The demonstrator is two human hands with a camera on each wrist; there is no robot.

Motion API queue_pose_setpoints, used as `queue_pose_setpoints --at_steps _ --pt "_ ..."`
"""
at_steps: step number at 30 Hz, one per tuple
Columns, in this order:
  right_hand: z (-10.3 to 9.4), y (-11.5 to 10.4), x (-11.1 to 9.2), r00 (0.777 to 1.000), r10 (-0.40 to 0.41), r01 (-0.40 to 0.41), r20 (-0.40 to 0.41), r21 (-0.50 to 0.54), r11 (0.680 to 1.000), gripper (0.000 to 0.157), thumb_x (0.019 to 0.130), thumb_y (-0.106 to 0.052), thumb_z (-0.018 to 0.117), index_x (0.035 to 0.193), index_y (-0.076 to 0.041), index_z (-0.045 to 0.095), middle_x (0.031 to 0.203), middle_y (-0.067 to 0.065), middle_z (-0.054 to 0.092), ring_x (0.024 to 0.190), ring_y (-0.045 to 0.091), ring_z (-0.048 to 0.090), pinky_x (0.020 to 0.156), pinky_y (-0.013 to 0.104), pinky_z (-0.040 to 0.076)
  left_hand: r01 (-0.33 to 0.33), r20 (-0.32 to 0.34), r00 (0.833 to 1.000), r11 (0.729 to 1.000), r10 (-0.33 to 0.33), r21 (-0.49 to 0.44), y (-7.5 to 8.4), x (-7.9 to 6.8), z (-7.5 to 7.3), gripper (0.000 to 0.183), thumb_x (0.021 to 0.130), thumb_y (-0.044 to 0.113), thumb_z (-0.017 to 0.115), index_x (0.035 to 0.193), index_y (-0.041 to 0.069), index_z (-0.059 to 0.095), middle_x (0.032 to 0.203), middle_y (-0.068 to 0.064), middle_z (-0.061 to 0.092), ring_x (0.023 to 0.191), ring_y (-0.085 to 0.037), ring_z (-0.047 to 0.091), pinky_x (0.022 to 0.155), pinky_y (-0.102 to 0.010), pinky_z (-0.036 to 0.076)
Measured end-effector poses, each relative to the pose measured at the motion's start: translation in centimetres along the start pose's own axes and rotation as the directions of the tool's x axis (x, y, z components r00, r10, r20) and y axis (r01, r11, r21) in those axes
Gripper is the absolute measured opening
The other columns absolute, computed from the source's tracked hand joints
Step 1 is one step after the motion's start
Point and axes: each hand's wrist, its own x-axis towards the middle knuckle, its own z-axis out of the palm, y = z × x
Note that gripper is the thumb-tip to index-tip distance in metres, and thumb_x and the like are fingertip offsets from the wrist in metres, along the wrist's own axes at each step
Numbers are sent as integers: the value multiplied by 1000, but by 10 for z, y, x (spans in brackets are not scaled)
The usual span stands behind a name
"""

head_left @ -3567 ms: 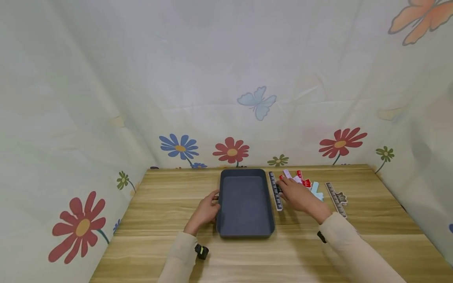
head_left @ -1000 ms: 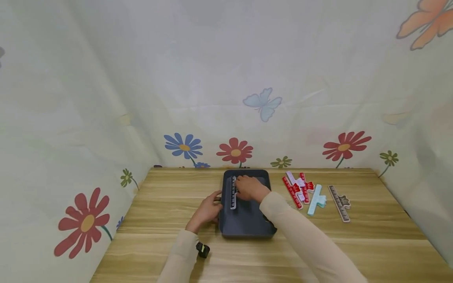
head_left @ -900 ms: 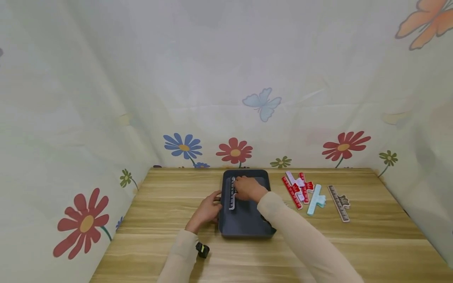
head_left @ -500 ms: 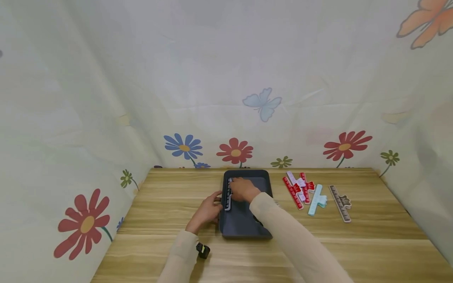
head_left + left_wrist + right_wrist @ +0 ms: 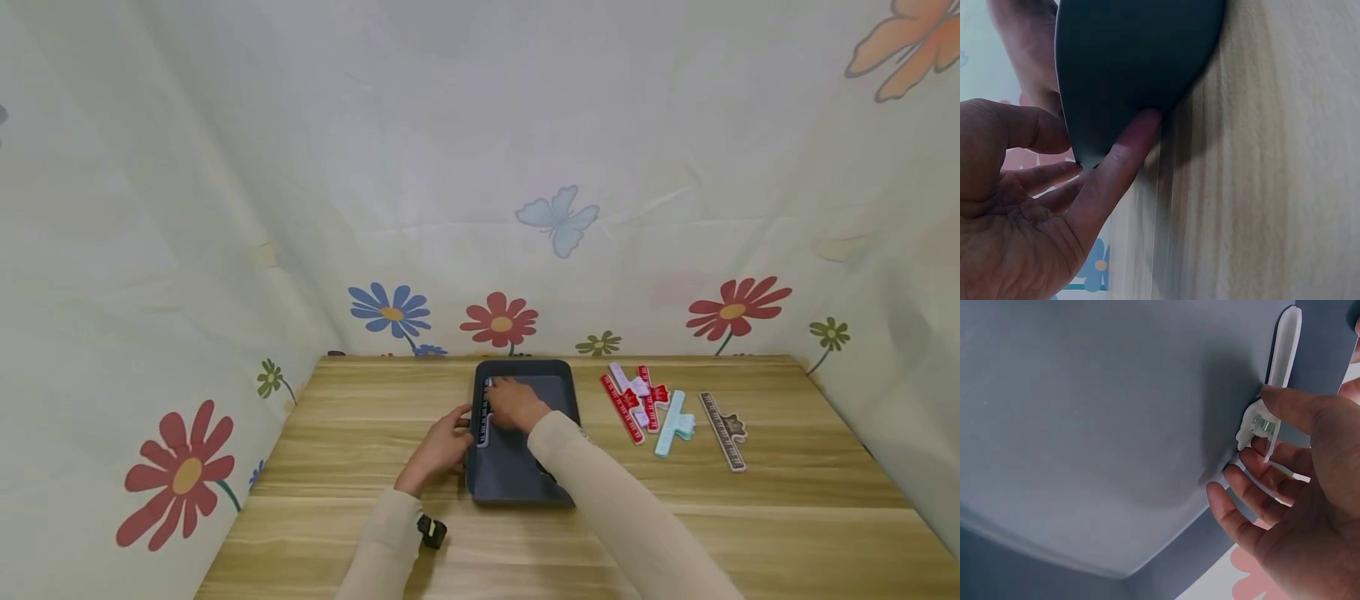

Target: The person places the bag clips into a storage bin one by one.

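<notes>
A dark grey rectangular tray lies on the wooden table. Along its inner left side is a black long-bar clip printed with piano keys. My right hand pinches this clip by its handle; the right wrist view shows the clip's pale underside and thumb and finger at its handle. The left hand is outside the tray, fingers touching its left wall. To the right lie two red clips, a lilac clip, a light blue clip and a dark brown-grey clip.
The wooden table ends at the back against a pale curtain printed with flowers and butterflies. The red and lilac clips overlap in a loose pile. A black wrist camera sits at the left cuff.
The right hand has carried the black clip from the table right of the tray into it, then leftward to the inner left wall. The left hand stays at the tray's side.
</notes>
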Motion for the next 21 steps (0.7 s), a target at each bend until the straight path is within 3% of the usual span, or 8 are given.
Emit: queue_pose_setpoints --at_steps 14,21 --pt "-16 10 -26 999 -48 48 -26 12 999 52 95 -31 62 142 -12 50 141 10 51 129 27 51 102 43 51 3 -3 1000 1000 -3 10 -1 2 0 61 92 3 49 151 6 34 137 -30 52 106 -35 64 51 -38 59" --pt "-24 17 -48 988 -116 121 -103 42 992 53 95 -32 64 141 -11 51 139 11 52 129 29 51 101 43 51 14 -10 1000 1000 -14 18 -1 0 2 60 94 5 49 152 7 34 137 -30 51 106 -34 64 51 -36 59"
